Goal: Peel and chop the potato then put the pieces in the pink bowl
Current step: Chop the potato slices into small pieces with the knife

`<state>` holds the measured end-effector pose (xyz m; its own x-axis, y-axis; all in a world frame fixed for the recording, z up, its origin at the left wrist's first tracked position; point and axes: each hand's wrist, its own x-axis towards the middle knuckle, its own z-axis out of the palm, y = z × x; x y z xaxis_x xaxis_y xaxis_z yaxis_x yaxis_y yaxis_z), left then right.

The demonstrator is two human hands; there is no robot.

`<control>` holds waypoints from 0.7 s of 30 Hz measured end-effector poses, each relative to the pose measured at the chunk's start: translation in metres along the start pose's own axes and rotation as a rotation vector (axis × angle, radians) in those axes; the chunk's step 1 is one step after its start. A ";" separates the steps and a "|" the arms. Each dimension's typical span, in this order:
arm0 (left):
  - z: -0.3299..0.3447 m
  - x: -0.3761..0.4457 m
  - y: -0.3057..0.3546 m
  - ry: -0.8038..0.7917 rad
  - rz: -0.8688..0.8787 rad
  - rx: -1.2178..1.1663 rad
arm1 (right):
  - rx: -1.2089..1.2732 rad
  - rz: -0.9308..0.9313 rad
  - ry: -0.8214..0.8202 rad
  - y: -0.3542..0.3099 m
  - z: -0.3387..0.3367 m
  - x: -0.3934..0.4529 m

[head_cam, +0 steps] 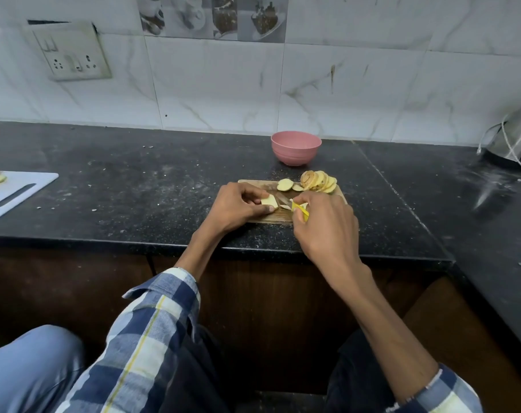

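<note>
Your left hand (238, 208) pinches a pale potato piece (269, 200) against the wooden cutting board (271, 217), thumb and fingers curled around it, while your right hand (324, 225) at its 3 o'clock grips a yellow-handled knife (300, 210) whose blade points toward that piece. Potato slices (318, 181) lie fanned at the board's 1 o'clock corner, and the pink bowl (295, 147) stands on the black counter (134, 180) just beyond at 12 o'clock.
</note>
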<state>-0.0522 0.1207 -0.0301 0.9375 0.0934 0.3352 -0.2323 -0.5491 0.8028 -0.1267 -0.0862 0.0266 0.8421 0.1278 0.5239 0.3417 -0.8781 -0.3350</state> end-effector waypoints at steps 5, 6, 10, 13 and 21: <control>0.001 0.001 -0.002 0.005 0.010 -0.027 | -0.043 -0.012 -0.035 -0.010 0.018 0.017; 0.001 0.002 -0.002 0.005 0.013 -0.028 | -0.053 -0.009 -0.050 -0.012 0.020 0.019; 0.002 0.002 -0.002 0.010 0.017 -0.026 | -0.076 -0.008 -0.097 -0.019 0.026 0.026; 0.003 0.002 -0.002 0.023 0.015 -0.011 | -0.071 0.007 -0.131 -0.024 0.027 0.029; 0.003 0.001 0.001 0.027 0.005 -0.005 | -0.117 0.033 -0.175 -0.020 -0.012 0.004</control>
<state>-0.0506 0.1174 -0.0307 0.9290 0.1135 0.3522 -0.2381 -0.5450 0.8039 -0.1356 -0.0741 0.0449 0.9153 0.1674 0.3663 0.2705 -0.9293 -0.2514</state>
